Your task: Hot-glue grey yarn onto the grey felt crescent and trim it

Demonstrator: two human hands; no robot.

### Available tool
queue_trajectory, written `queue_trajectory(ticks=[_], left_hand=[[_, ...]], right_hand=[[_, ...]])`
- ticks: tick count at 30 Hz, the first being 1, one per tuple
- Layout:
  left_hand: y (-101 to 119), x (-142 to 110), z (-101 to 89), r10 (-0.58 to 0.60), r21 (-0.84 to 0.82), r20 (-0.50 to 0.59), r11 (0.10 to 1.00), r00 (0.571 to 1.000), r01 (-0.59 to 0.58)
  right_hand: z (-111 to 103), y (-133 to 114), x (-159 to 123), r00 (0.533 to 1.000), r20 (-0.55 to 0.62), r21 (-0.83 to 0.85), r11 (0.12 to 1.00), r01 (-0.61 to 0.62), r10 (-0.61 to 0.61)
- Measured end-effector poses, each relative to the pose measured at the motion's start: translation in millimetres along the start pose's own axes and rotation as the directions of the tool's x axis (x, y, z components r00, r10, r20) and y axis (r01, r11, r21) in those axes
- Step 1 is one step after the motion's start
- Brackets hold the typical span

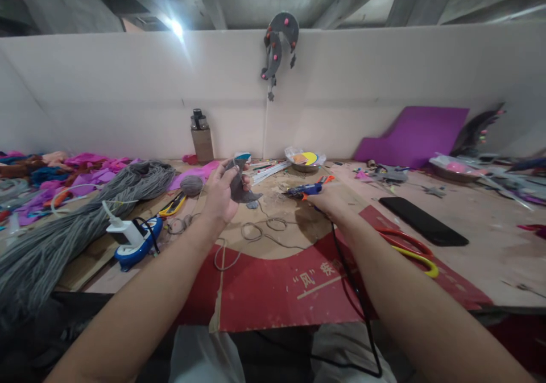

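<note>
My left hand [222, 192] pinches a grey crescent-shaped piece [242, 185] with a blue patch at its top edge. A grey yarn strand [252, 230] trails in loops over the cardboard below it. In my right hand [335, 198] is a blue hot glue gun [303, 190], its nozzle aimed left towards the crescent but apart from it. Its black cord [350, 275] runs down past the table's front edge. My right fingers are partly hidden behind the hand.
On the left are a grey yarn skein [106, 207], a blue power strip [139, 249], a yellow cutter knife [173, 204] and a yarn ball [191, 185]. To the right lie scissors [412, 246] and a black phone [423, 221]. A bottle [202, 138] stands behind; a decorated crescent [279, 48] hangs on the wall.
</note>
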State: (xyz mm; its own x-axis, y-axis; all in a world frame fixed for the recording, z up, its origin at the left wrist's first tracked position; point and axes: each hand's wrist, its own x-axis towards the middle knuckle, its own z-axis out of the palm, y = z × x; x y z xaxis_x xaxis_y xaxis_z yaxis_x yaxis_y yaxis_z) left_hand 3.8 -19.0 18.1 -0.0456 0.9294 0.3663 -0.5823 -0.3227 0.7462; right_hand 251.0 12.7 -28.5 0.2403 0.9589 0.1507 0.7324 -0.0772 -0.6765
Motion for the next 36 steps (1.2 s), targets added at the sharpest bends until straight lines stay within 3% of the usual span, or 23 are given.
queue_trajectory(ticks=[4, 7, 10, 13, 16, 19, 24, 36], left_hand=[[1, 1, -1.2, -0.03, -0.001, -0.024, 1.0, 0.999, 0.03], [-1, 3, -4.3, -0.054, 0.0, -0.072, 0.999, 0.996, 0.054], [-6, 6, -8.4, -0.058, 0.035, -0.151, 0.997, 0.987, 0.064], [-11, 9, -12.0, -0.049, 0.074, -0.194, 0.995, 0.98, 0.064], [-13, 9, -13.0, -0.054, 0.105, -0.195, 0.992, 0.979, 0.076], [-12, 6, -10.3, -0.066, 0.139, -0.209, 0.986, 0.976, 0.096], [-10, 1, -3.3, -0.104, 0.14, -0.211, 0.981, 0.972, 0.136], [-10, -4, 3.3, -0.134, 0.134, -0.168, 0.978, 0.977, 0.158]], right_hand=[[-3, -11, -4, 0.998, -0.039, 0.187, 0.981, -0.041, 0.049], [-5, -27, -15, 0.997, -0.078, 0.336, 0.942, 0.015, 0.012], [-9, -46, -36, 0.983, -0.109, 0.583, 0.791, 0.183, -0.147], [-10, -59, -57, 0.936, -0.105, 0.696, 0.648, 0.31, -0.335], [-7, -63, -69, 0.876, -0.108, 0.688, 0.601, 0.407, -0.47], [-2, -60, -71, 0.828, -0.092, 0.602, 0.632, 0.489, -0.553], [1, -55, -70, 0.787, -0.072, 0.463, 0.679, 0.57, -0.612], [9, -55, -68, 0.816, -0.065, 0.395, 0.737, 0.549, -0.574]])
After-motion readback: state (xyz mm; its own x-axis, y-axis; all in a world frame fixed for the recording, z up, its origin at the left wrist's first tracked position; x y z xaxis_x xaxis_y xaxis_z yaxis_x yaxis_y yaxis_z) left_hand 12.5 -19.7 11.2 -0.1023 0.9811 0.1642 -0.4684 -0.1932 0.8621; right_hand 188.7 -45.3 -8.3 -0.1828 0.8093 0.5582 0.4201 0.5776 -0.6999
